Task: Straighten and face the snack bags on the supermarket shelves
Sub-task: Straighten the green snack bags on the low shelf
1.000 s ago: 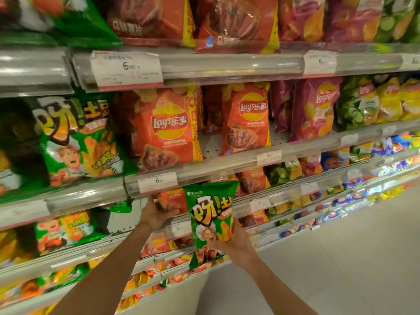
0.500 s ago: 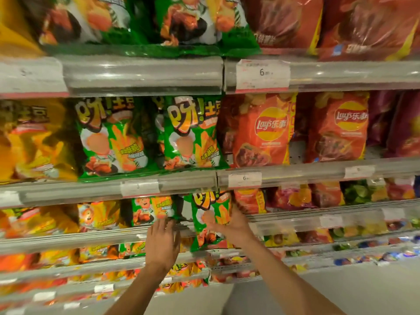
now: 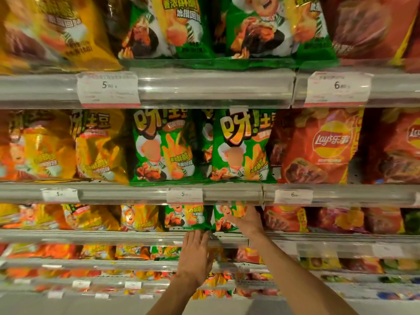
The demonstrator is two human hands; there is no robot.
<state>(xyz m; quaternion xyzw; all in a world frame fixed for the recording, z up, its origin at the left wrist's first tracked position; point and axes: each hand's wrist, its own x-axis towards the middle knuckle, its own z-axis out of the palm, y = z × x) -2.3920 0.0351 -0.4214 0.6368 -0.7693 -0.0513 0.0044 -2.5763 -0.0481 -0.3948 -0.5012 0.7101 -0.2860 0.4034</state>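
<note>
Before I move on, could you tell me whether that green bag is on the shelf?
On the shelf: the green bag stands upright behind the rail, right hand on it.

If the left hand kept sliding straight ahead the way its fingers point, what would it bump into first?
Probably the left hand would meet the small green snack bag just above the shelf rail its fingertips reach, though depth is hard to judge.

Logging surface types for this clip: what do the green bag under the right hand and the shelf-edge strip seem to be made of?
Green snack bag: thin glossy plastic film, seemingly; it wrinkles and glints. Shelf-edge strip: clear hard plastic, likely; price tags show through it and light streaks along it.
</note>
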